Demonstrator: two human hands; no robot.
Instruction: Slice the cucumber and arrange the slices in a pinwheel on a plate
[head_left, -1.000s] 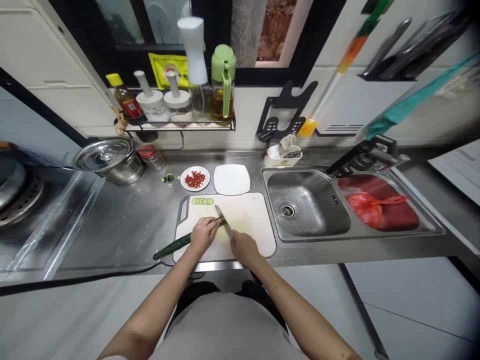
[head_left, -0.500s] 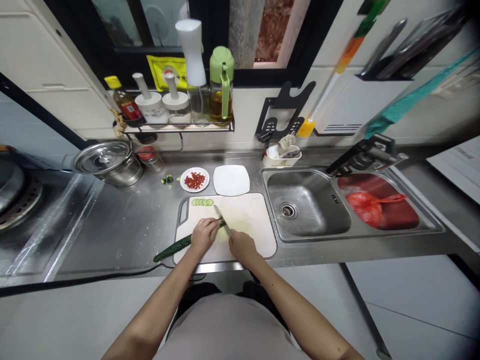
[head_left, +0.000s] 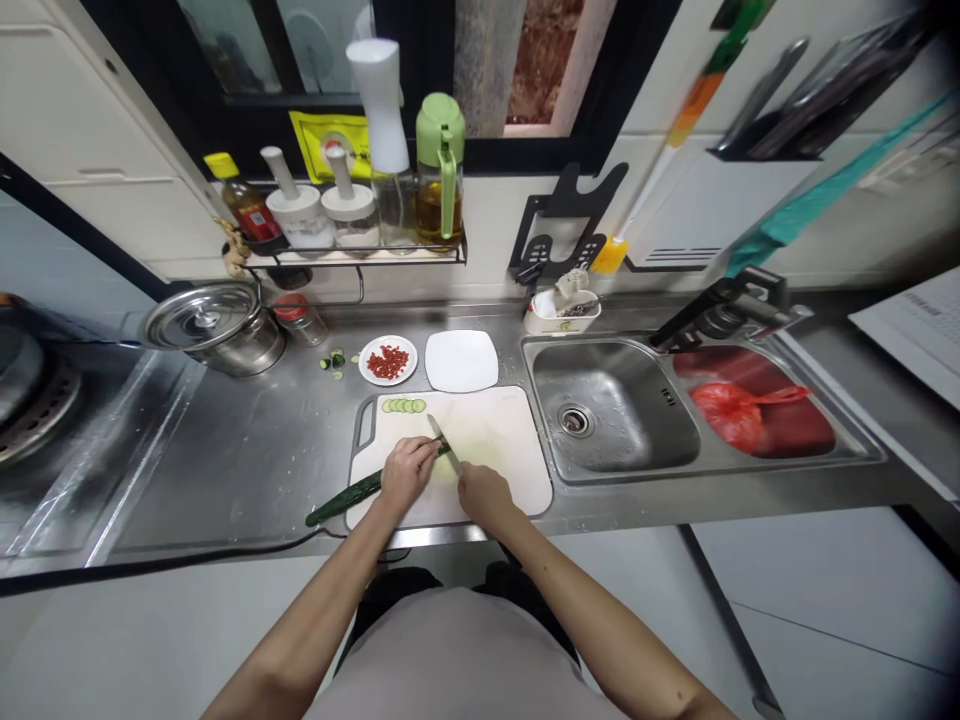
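A long green cucumber (head_left: pixel 346 500) lies slantwise over the lower left of the white cutting board (head_left: pixel 517 430), one end past its edge. My left hand (head_left: pixel 407 470) is closed around it near its right end. In my right hand (head_left: pixel 484 492) is the handle of a knife (head_left: pixel 445 443); its blade points up and left across the cucumber's right end, just beyond my left fingertips. My fingers hide most of the handle. A short row of cucumber slices (head_left: pixel 403 406) rests at the board's top left.
Behind the board stand a small plate of chopped red pieces (head_left: pixel 388 361) and a white square plate (head_left: pixel 461 361). Cucumber scraps (head_left: pixel 336 360) lie left of them. A lidded pot (head_left: pixel 225 325) is at the left; a double sink (head_left: pixel 615 410) holding a red bag (head_left: pixel 731 415) is at the right.
The view has shifted very slightly. Both hands, the knife and the cucumber keep almost the same places on the board.
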